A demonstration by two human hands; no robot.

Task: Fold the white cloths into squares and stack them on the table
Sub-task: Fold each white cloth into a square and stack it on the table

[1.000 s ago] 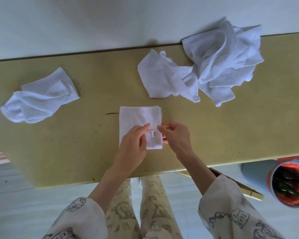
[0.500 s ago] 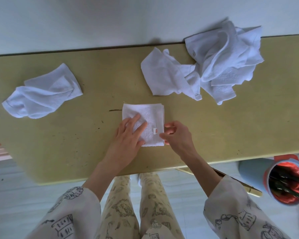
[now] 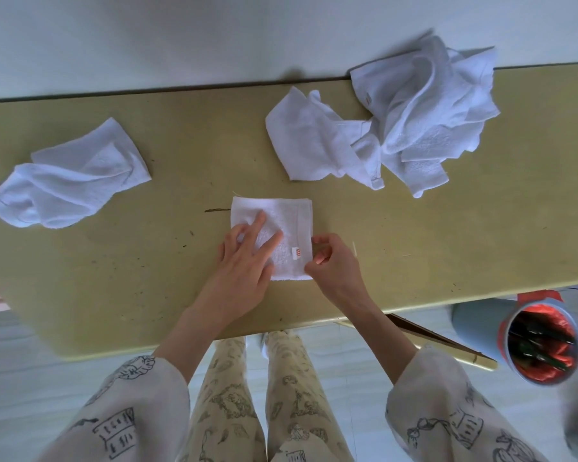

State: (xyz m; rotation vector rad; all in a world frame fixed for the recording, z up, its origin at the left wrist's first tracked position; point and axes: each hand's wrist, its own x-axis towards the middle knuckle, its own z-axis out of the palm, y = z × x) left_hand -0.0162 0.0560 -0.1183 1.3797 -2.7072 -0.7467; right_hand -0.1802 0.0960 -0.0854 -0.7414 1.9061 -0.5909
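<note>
one small white terry cloth (image 3: pixel 274 228) lies folded square, centre near edge of the yellow-green table (image 3: pixel 447 245). left hand (image 3: pixel 244 261) presses it flat, fingers straight; right hand (image 3: pixel 334 265) pinches its right edge. a crumpled white cloth far left (image 3: pixel 67 181) and a heap of white cloths far right (image 3: pixel 397 121) remain unfolded; no stack yet.

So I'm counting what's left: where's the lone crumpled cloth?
In the head view, the crumpled cloth lies alone at the table's left end, left of the folded square.

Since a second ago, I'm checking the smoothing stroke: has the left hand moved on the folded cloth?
Yes. The left hand slid from the red tag toward the folded cloth's left side, fingers now spread flat.
</note>
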